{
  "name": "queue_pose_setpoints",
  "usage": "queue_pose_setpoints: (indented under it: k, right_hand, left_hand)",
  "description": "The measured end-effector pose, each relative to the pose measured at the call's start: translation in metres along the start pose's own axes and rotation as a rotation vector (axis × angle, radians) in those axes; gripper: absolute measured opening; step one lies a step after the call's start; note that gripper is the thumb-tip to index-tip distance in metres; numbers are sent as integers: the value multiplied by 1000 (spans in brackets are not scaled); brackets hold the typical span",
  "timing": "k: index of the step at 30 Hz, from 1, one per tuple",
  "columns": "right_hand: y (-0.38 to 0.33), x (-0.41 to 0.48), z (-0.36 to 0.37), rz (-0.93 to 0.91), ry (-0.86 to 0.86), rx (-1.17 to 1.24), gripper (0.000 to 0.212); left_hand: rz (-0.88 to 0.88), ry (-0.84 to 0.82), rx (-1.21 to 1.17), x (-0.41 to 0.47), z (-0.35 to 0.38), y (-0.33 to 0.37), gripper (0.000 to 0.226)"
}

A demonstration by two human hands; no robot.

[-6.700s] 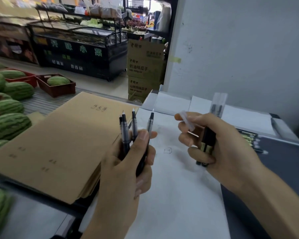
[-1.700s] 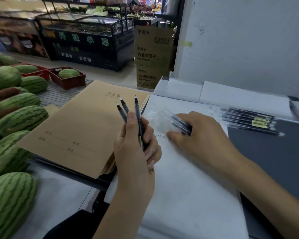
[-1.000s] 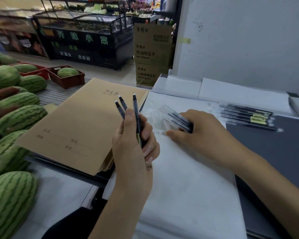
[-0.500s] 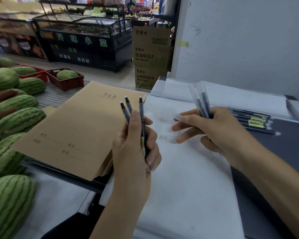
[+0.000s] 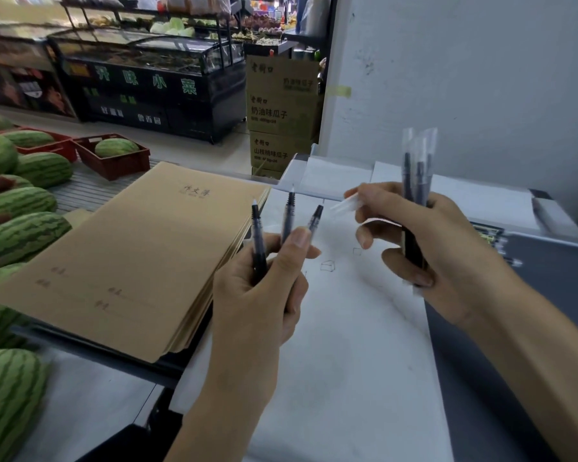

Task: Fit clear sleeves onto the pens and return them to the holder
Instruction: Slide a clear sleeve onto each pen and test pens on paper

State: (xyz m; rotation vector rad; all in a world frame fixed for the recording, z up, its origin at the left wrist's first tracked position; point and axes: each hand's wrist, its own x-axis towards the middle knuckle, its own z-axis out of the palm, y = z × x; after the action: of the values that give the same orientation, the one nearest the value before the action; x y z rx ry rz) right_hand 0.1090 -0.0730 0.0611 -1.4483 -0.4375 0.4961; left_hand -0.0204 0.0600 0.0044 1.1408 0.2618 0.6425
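Pens (image 5: 289, 218), three in number and unsleeved, are standing fanned with tips upward in the left hand (image 5: 264, 288), which is gripping their barrels between curled fingers and thumb above the white paper sheet (image 5: 347, 345). The right hand (image 5: 447, 248) is gripping a bundle of sleeved pens (image 5: 417, 181) upright, the clear sleeves projecting above the pen tips. Its thumb and forefinger are also pinching one loose clear sleeve (image 5: 346, 205), which is pointing toward the left hand's pens without touching them. A stack of brown notebooks (image 5: 141, 255) is lying just beside the left hand, on its left. Watermelons (image 5: 20, 235) are lying at the far left of the view.
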Motion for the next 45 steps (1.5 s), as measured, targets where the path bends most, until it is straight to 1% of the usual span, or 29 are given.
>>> queue_pose_setpoints:
  k: [2,7,14,18,23,27,30,36,43,45]
  right_hand:
    - [0,-1,2,-39,31,7,26]
    - [-2,-5,4,-127,90,11,20]
    - [-5,-9,7,-160,85,-46,25]
    - [-5,-11,10,-189,87,-101,21]
    - [-1,-14,14,-281,66,-166,12]
    - [3,-16,19,-348,76,-196,13]
    - [6,-17,21,-337,85,-168,12]
    - [11,-19,26,-304,75,-106,14]
    - [13,-21,27,-319,73,-128,19]
    - [12,-20,27,-290,74,-125,18]
  left_hand:
    - [5,-9,29,-1,1,0,32]
    - [23,-21,87,-2,4,-1,29]
    - [19,-21,105,-1,4,-2,31]
    - [19,-22,113,-1,5,-1,32]
    - [11,-11,107,-2,6,-1,33]
    - [19,2,114,-2,5,-1,34]
    - [31,18,126,-2,5,-1,36]
    - [56,43,101,-1,5,-1,50]
    - [47,48,123,-1,5,-1,40]
    - [46,51,130,-1,6,-2,40]
